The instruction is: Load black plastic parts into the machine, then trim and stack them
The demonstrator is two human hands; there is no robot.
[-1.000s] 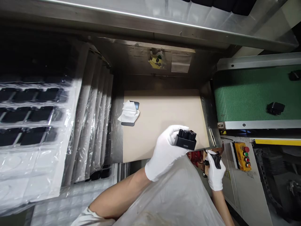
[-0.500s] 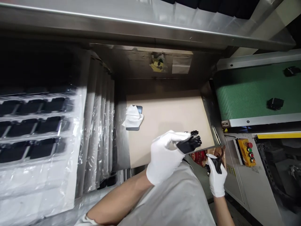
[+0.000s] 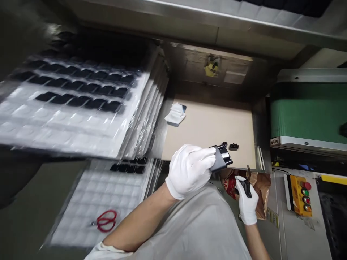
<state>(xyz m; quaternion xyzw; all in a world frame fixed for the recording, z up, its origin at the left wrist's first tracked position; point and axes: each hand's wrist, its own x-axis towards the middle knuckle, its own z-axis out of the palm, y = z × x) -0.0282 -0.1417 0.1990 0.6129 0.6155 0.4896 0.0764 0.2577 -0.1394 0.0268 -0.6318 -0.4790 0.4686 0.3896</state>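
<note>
My left hand point(image 3: 189, 171), in a white glove, is closed on a black plastic part point(image 3: 220, 159) with ridged, glossy lobes on its right side. The part is held above the front edge of a beige board point(image 3: 208, 122). Lower and to the right, my gloved right hand point(image 3: 248, 204) wraps round a dark hand tool point(image 3: 246, 187) whose narrow tip points up; its exact kind is unclear. Two small black pieces point(image 3: 233, 146) lie on the board just beyond the held part. A white cloth point(image 3: 175, 113) rests on a dark flat object at the board's left.
Stacked trays point(image 3: 108, 133) of black parts stand at the left, with red-handled scissors point(image 3: 106, 221) on a lower tray. A green conveyor belt point(image 3: 309, 112) is at the right, above a yellow button box point(image 3: 300, 195). A brown paper bag point(image 3: 262, 191) hangs beside my right hand.
The view has swung left, bringing the red scissors and more trays into sight. My left hand has turned the black part slightly. My right hand still grips the tool.
</note>
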